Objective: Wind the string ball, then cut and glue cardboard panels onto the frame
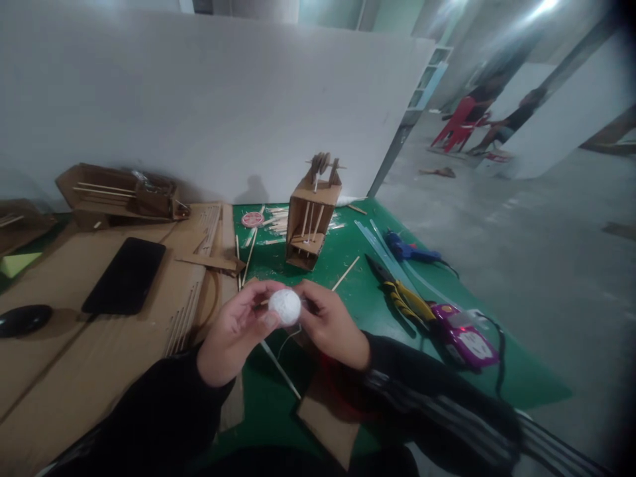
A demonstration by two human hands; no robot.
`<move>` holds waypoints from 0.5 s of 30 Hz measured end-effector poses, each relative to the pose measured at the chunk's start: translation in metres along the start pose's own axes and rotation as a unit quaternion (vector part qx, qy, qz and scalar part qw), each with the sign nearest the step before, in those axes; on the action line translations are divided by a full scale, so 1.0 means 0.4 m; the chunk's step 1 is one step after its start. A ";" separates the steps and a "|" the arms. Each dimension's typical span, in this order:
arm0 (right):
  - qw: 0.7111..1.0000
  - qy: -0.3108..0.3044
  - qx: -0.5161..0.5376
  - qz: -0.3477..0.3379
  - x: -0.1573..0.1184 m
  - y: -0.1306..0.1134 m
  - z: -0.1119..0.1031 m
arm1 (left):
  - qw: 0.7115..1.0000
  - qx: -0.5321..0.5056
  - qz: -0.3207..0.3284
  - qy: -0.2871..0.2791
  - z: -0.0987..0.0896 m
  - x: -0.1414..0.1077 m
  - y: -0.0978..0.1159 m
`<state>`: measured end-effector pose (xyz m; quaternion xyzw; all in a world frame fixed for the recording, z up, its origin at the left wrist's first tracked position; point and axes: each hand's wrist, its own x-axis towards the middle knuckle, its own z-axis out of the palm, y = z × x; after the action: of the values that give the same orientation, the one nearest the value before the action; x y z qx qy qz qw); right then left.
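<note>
White ball (284, 307) in L hand (232, 328)!

Grip's clamped on it, thumb + fingers; R hand (332, 324) at its R side, can't make out what that grip's on. Cardboard box (309, 228) beyond both, on green bench (521, 361); pliers (405, 299) R of R hand.

left hand (237, 326) partly hidden by ball (285, 306)

No words, brands or numbers can be read. The white label (473, 347) on the purple box (453, 331) is too blurred to make out, as are the markings on the round pinkish lid (252, 219).
</note>
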<state>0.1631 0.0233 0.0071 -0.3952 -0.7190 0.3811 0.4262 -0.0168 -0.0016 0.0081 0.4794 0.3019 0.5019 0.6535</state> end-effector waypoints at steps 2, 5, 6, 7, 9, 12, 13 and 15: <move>0.999 -0.011 -0.037 -0.026 -0.011 -0.017 -0.010 | 1.000 0.021 0.000 0.021 0.000 0.003 0.005; 0.989 -0.056 -0.107 -0.086 -0.029 -0.038 -0.024 | 0.997 0.057 0.010 0.058 0.001 0.009 0.011; 0.984 -0.076 -0.128 -0.098 -0.034 -0.043 -0.027 | 0.996 0.065 0.012 0.068 0.001 0.010 0.011; 0.980 -0.095 -0.145 -0.100 -0.039 -0.048 -0.029 | 0.995 0.070 0.011 0.074 0.002 0.012 0.011; 0.974 -0.126 -0.165 -0.095 -0.045 -0.058 -0.030 | 0.993 0.084 0.007 0.086 0.005 0.013 0.010; 0.969 -0.151 -0.163 -0.103 -0.048 -0.074 -0.033 | 0.988 0.118 -0.003 0.095 0.007 0.013 0.007; 0.969 -0.153 -0.160 -0.111 -0.047 -0.080 -0.036 | 0.989 0.120 -0.006 0.089 0.008 0.012 0.006; 0.969 -0.145 -0.159 -0.126 -0.045 -0.092 -0.046 | 0.992 0.106 -0.015 0.065 0.008 0.010 0.004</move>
<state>0.1768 -0.0037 0.0405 -0.3050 -0.8682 0.2583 0.2939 -0.0134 0.0012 0.0112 0.5082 0.4024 0.4874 0.5850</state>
